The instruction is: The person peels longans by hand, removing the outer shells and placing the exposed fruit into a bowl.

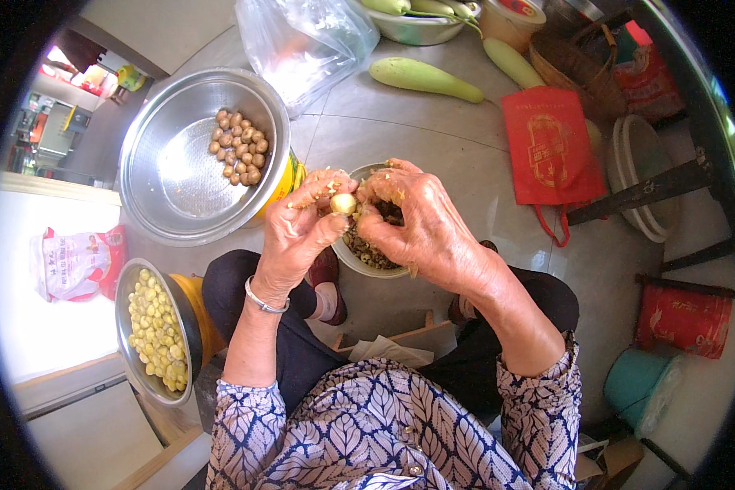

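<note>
Between the thumb and fingers of my left hand [306,223] is a pale yellow, round peeled nut or fruit [343,204]. My right hand [419,223] is close beside it, fingers curled inward; whether they pinch anything is hidden. Yellow crumbs cling to the fingers of both hands. Below them stands a round bowl [376,271] with dark shell or peel scraps. At the upper left, a large metal basin [159,135] holds a cluster of brown round nuts or fruits [239,147]. A smaller metal bowl [187,361] of yellow peeled pieces [156,331] is at the lower left.
A clear plastic bag [309,49] lies beyond the basin. A pale green gourd [425,79] rests on the tiled floor, near a bowl [419,30] of more gourds. At right are a red bag [548,147], a dark wooden leg [643,190], round lids [640,177] and a teal bucket [637,386].
</note>
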Motion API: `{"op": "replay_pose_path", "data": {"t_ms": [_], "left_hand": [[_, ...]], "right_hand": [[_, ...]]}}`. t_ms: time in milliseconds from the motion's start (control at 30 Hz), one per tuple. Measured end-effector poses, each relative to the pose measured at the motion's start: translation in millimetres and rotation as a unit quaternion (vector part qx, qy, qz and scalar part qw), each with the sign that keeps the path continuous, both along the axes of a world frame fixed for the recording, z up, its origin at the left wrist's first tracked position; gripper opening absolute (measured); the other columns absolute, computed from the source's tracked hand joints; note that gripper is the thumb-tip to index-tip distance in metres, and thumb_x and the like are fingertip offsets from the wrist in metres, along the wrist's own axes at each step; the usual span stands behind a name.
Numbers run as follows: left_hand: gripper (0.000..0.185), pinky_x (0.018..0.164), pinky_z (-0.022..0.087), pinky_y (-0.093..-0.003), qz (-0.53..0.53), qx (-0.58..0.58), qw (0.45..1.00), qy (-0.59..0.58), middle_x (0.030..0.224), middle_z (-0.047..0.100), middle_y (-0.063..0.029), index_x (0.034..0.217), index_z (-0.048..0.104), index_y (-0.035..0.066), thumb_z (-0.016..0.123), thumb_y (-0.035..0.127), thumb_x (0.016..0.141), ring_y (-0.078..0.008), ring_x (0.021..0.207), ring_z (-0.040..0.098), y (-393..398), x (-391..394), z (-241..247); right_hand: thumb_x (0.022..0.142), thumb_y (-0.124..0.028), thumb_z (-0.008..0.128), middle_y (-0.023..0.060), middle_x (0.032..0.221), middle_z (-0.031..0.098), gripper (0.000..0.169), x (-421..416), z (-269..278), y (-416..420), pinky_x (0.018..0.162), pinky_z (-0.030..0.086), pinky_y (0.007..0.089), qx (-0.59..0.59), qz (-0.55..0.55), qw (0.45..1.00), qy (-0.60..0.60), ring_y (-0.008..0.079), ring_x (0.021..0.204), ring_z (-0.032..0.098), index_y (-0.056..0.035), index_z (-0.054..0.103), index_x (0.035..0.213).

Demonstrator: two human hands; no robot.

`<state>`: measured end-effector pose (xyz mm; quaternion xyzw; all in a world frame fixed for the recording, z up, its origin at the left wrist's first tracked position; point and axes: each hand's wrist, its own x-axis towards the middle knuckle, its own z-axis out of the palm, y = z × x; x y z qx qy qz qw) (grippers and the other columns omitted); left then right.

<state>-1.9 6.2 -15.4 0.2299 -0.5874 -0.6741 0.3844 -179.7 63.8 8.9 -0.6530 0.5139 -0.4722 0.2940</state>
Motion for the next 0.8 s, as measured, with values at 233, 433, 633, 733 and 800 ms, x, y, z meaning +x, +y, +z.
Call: {"op": "replay_pose_path", "data": {"t_ms": [233, 433, 633, 733, 800], "left_hand": [[0.029, 0.087, 0.046, -0.0243, 0.013, -0.041, 0.997, -0.061, 0.114, 0.058, -0.0077, 0.115, 0.061, -0.004, 0.065, 0.006, 0.088, -0.0119, 0.101, 0.055, 0.3, -2.7, 1.2], [0.028, 0.084, 0.047, -0.0242, -0.011, -0.003, 0.999, -0.030, 0.110, 0.061, -0.0087, 0.115, 0.061, -0.003, 0.062, 0.010, 0.090, -0.0128, 0.099, 0.056, 2.0, -4.4, 1.8], [0.028, 0.085, 0.046, -0.0255, 0.002, 0.051, 0.997, 0.051, 0.114, 0.062, -0.0112, 0.118, 0.060, 0.000, 0.059, 0.009, 0.092, -0.0148, 0.101, 0.058, -0.2, -3.9, -4.2], [0.029, 0.087, 0.046, -0.0261, 0.026, 0.080, 0.995, 0.058, 0.116, 0.062, -0.0119, 0.120, 0.060, 0.001, 0.059, 0.007, 0.092, -0.0144, 0.102, 0.057, -1.3, -3.9, -4.8], [0.029, 0.089, 0.046, -0.0266, 0.040, 0.068, 0.996, 0.038, 0.116, 0.062, -0.0121, 0.120, 0.060, 0.001, 0.059, 0.006, 0.091, -0.0144, 0.103, 0.057, -1.1, -4.2, -4.8]], "right_hand": [[0.073, -0.006, 0.060, 0.0212, 0.073, 0.055, 0.015, -3.9, 3.2, 1.0, 0.077, 0.043, 0.0437, 0.012, -0.008, 0.999, 0.041, 0.0390, 0.072, 0.050, 0.0065, 0.057, 0.080], [0.074, -0.005, 0.059, 0.0210, 0.076, 0.057, 0.013, -12.0, 0.7, -2.1, 0.089, 0.039, 0.0483, 0.015, -0.064, 0.988, 0.138, 0.0372, 0.076, 0.055, 0.0044, 0.059, 0.083], [0.073, -0.003, 0.059, 0.0182, 0.077, 0.061, 0.017, -13.8, -18.4, -4.6, 0.087, 0.041, 0.0527, -0.040, -0.140, 0.978, 0.148, 0.0389, 0.083, 0.059, 0.0015, 0.063, 0.089], [0.073, -0.004, 0.060, 0.0199, 0.076, 0.063, 0.015, -9.4, -6.7, -4.6, 0.078, 0.047, 0.0448, 0.015, -0.057, 0.998, 0.010, 0.0387, 0.078, 0.061, 0.0043, 0.064, 0.085], [0.075, -0.005, 0.060, 0.0215, 0.074, 0.063, 0.014, -8.2, -0.7, -5.0, 0.072, 0.049, 0.0414, 0.068, -0.038, 0.996, -0.046, 0.0388, 0.073, 0.061, 0.0061, 0.063, 0.083]]}}
